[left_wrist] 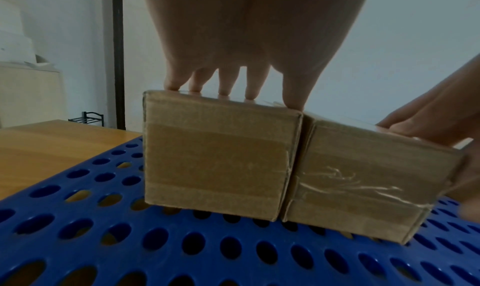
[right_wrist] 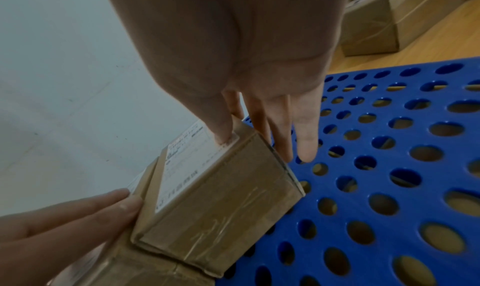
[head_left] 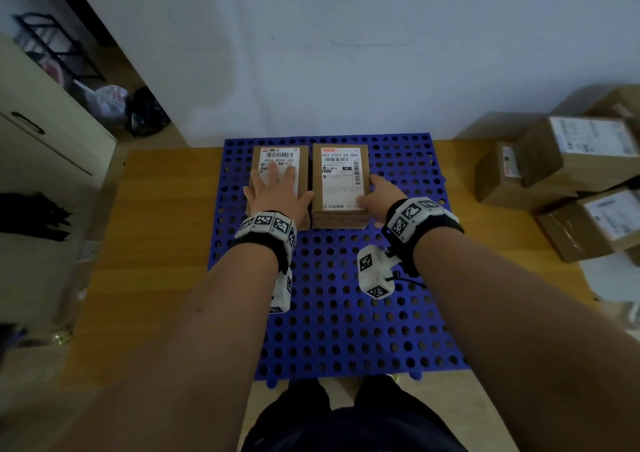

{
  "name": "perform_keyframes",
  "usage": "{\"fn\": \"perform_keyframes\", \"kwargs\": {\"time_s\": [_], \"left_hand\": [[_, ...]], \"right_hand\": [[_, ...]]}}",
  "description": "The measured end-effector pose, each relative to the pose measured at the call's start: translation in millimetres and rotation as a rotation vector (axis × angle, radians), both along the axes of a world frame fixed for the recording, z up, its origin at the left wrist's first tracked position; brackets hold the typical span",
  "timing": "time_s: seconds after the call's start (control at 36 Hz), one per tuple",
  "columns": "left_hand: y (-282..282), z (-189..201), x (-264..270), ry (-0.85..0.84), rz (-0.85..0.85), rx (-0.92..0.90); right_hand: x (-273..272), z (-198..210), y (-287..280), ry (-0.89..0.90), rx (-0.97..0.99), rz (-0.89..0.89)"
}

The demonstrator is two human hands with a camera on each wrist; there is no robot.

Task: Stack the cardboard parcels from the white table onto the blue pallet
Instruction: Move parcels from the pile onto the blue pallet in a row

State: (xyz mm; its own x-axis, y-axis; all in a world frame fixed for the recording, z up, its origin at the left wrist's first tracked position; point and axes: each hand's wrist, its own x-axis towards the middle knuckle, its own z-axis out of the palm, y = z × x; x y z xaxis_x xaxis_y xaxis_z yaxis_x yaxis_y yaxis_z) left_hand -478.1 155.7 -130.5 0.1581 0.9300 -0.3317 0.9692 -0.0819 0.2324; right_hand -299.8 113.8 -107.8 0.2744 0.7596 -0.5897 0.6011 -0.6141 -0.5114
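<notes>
Flat-palmed, the left hand (head_left: 277, 193) presses straight fingers on top of the smaller brown cardboard parcel with a white shipping label (head_left: 280, 174), its grip open and curled round nothing. The right hand (head_left: 381, 197) lies against the right flank of the taller brown cardboard parcel with a white barcode label (head_left: 341, 183), thumb on the label's corner, fingers straight down the side; it pushes rather than clasps.

Both parcels stand side by side, touching, on the far part of the perforated blue plastic pallet (head_left: 332, 313), in the middle of the head view. The hold looks meant to square the pair together, the left steadying one box while the right nudges its neighbour flush.

Nearest the camera, the pallet's holed surface is bare. It lies on a wooden, orange-toned tabletop (head_left: 156, 243). At the right edge of the frame, well apart, a pile of brown cardboard boxes (head_left: 561, 174) waits; the task seems at an early stage.

From the left wrist, the taped near faces and the seam where the boxes meet show plainly, with fingertips (left_wrist: 223, 90) resting on the top edge. Only the right wrist view shows the right fingers (right_wrist: 306, 138) running down the box's side.
</notes>
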Motion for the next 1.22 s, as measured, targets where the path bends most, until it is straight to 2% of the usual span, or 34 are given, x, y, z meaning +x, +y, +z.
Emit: {"fn": "perform_keyframes", "kwargs": {"time_s": [0.5,0.72,0.94,1.22], "left_hand": [[-2,0,4,0.036,-0.008,-0.018],[-5,4,8,0.059,-0.020,-0.001],[-7,18,22,0.038,-0.032,0.030],[-23,36,93,-0.035,-0.276,0.054]], "right_hand": [[-2,-2,7,-0.105,0.041,0.062],[4,-3,5,-0.092,0.056,0.054],[14,3,-8,-0.060,0.076,-0.101],[73,21,-61,-0.118,0.084,-0.281]]}}
